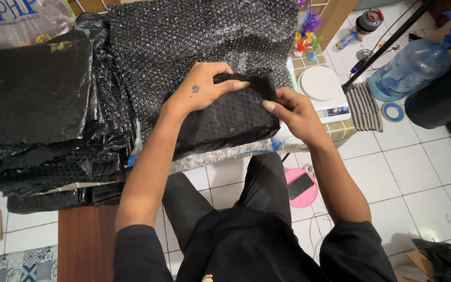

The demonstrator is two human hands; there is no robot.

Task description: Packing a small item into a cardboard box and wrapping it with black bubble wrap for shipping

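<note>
A black bubble-wrapped parcel [225,122] is gripped by both hands — the left hand [204,89] on its far edge, the right hand [293,112] closed on its right end. A white scale [323,89] is seen just right of it.

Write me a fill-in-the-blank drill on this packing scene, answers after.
1. Both hands grip a parcel wrapped in black ____ wrap.
2. The right hand pinches the parcel's ____ edge.
3. The round white scale sits to the parcel's ____.
4. The phone lies on a ____ stool.

Answers: bubble; right; right; pink
</note>
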